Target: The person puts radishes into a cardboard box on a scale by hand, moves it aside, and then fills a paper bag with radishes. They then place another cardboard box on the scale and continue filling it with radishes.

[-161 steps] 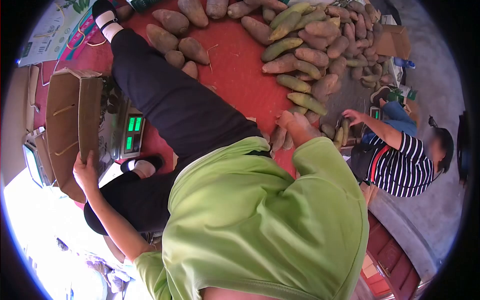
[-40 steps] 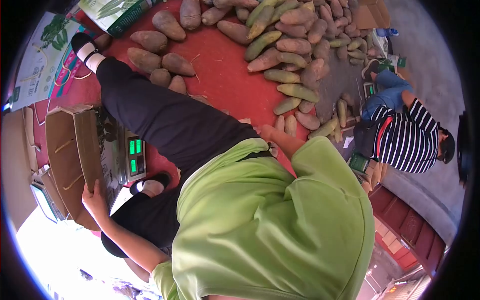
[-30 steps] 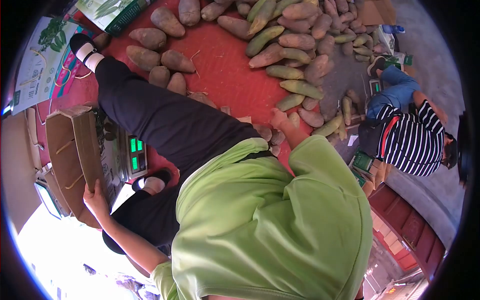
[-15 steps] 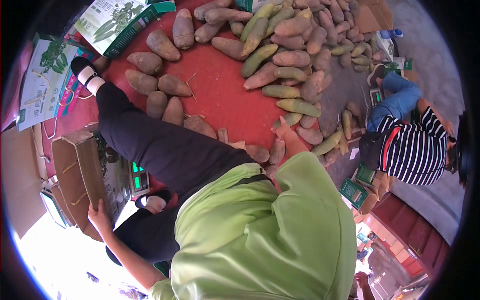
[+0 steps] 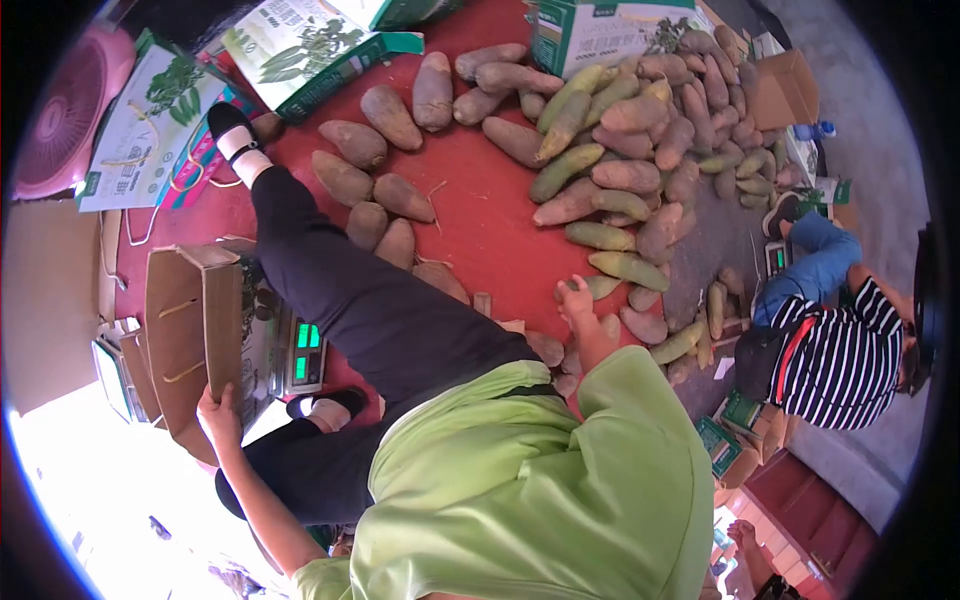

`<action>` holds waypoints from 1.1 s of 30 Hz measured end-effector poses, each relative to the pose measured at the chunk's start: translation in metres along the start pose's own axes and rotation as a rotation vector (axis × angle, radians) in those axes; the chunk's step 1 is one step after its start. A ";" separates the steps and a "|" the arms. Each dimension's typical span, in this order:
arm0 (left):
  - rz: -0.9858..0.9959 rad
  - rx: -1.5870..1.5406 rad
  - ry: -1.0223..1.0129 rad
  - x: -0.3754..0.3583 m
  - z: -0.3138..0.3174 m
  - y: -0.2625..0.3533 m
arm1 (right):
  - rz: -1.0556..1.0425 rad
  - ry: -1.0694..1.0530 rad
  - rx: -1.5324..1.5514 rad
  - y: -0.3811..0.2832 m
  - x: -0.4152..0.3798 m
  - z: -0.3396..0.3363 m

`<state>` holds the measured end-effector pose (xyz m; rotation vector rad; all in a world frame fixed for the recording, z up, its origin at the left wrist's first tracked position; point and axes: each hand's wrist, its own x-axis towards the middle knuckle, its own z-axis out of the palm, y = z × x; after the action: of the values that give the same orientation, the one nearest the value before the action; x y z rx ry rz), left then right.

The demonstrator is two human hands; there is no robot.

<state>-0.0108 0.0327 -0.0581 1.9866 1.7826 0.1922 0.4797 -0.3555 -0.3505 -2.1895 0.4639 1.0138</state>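
At the left, my left hand [image 5: 220,415] grips the edge of an open cardboard box [image 5: 222,320], thumb and fingers closed on its wall. The box stands on its side, cord handles showing, beside a scale [image 5: 305,355] with a lit green display. My right hand [image 5: 576,300] is over the red floor at the near edge of the pile, fingers apart and slightly curled, with nothing visible between them. Right beside its fingertips lies a green radish [image 5: 604,287], partly behind the hand. Just beyond it rests another green radish [image 5: 628,268].
Soil-covered radishes [image 5: 345,178] form an arc on the red mat [image 5: 470,200]; a large heap [image 5: 630,178] lies opposite. Printed cartons [image 5: 300,50] stand at the back and a pink fan [image 5: 75,115] at far left. A person in a striped shirt [image 5: 835,360] bends at the right.
The whole view has shifted, so things appear lower and farther right. My right hand has drawn back slightly from the green radish. My left hand keeps its hold on the box.
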 end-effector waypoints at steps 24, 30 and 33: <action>-0.121 0.169 -0.027 -0.006 -0.013 0.019 | -0.867 -0.674 -0.106 -0.318 -0.294 0.126; -0.138 0.178 -0.045 -0.005 -0.013 0.019 | -1.049 -1.135 -0.191 -0.363 -0.385 0.164; -0.140 0.181 -0.048 -0.005 -0.016 0.021 | -0.988 -1.401 -0.319 -0.371 -0.425 0.190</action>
<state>0.0006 0.0301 -0.0341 1.9582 1.9590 -0.0638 0.3166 0.0580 0.0452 -1.0870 -1.3061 1.6517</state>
